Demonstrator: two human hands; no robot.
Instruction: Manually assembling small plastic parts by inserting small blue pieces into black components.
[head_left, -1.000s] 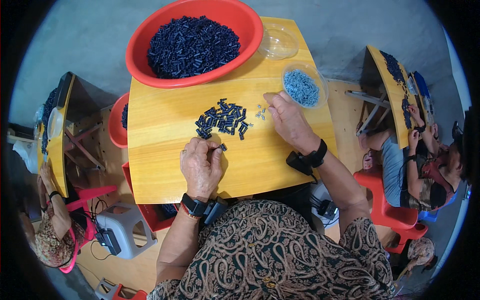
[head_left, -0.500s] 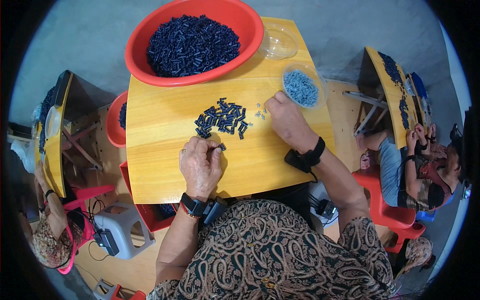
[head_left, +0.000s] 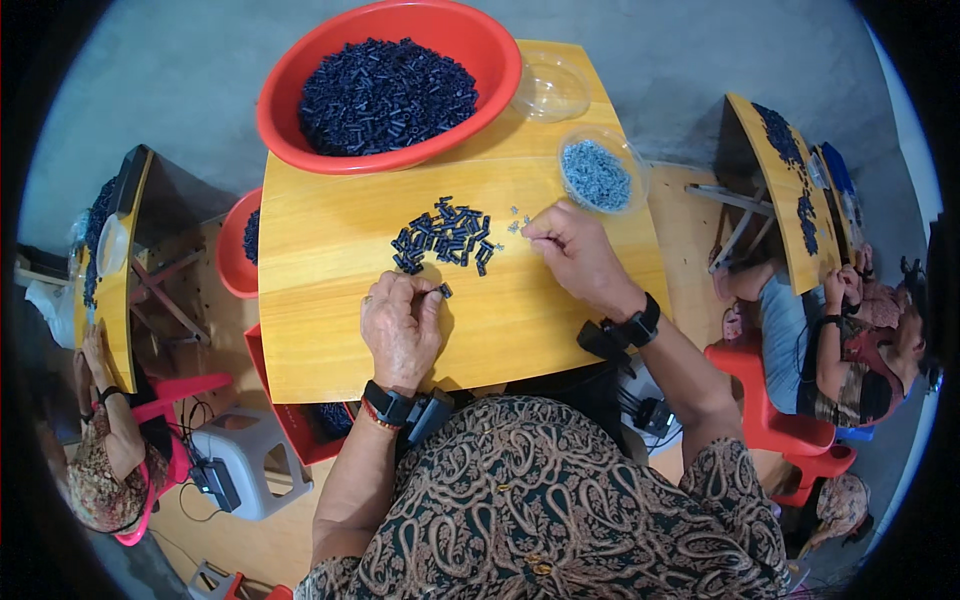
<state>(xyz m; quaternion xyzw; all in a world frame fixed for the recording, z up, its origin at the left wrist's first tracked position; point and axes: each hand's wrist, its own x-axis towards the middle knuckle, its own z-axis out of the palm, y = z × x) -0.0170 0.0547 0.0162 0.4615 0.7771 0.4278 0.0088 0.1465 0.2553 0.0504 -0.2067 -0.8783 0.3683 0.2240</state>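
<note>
My left hand (head_left: pixel 400 325) rests on the yellow table (head_left: pixel 320 330), thumb and fingers closed on a small black plastic piece (head_left: pixel 444 290) that pokes out past the thumb. Beyond it lies a loose pile of similar short black tube-like pieces (head_left: pixel 455 235). My right hand (head_left: pixel 575 250) is closed in a pinch just right of a few tiny silvery metal pieces (head_left: pixel 513 227) on the tabletop. Whatever lies between its fingertips is too small to make out. Farther back stands a clear round tub (head_left: pixel 640 180) of small grey-blue metal pieces (head_left: pixel 596 174).
A big red basin (head_left: pixel 275 120) heaped with black pieces stands at the table's far left. Behind the tub is a clear empty container (head_left: pixel 552 88). Red containers (head_left: pixel 236 265) sit left of the table. Other people work at side tables (head_left: pixel 120 340) on both sides.
My right hand has drawn back from beside the clear tub, toward me, to the scattered metal pieces. The left hand keeps its place with the black piece.
</note>
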